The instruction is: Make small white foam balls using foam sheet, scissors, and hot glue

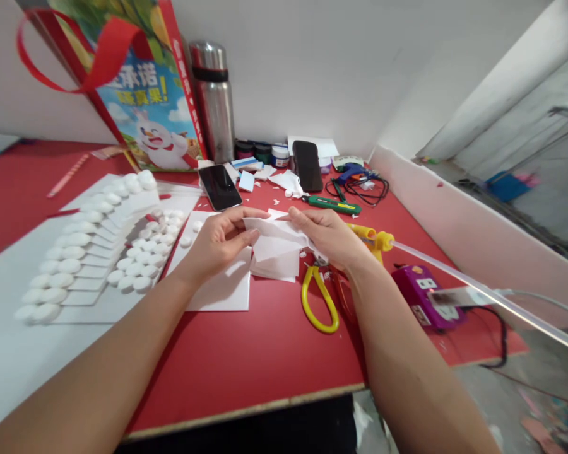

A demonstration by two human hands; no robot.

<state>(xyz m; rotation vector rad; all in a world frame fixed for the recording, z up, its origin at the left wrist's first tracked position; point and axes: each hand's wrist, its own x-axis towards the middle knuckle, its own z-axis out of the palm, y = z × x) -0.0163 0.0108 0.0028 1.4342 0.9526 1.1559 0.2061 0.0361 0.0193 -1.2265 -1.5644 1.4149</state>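
Note:
My left hand (220, 243) and my right hand (329, 236) hold a thin white sheet (274, 232) between them, thumbs and fingers pinching its two sides. It looks like soft paper or tissue, slightly creased. Below it, more white sheets (279, 266) lie on the red table. A white board (218, 293) is under my left hand and forearm, with a few small white round pieces on it. Close to my right hand is a yellow-handled tool (332, 318), its head partly hidden. A yellow glue gun (383, 241) with a long clear glue stick lies partly behind my right wrist.
To the left, a stepped white paper model (89, 274) carries several white oval pieces. A steel flask (215, 104), a printed bag (151, 107), phones (220, 187) and a green cutter (334, 205) are further back. At right lies a purple power strip (421, 296) with cables.

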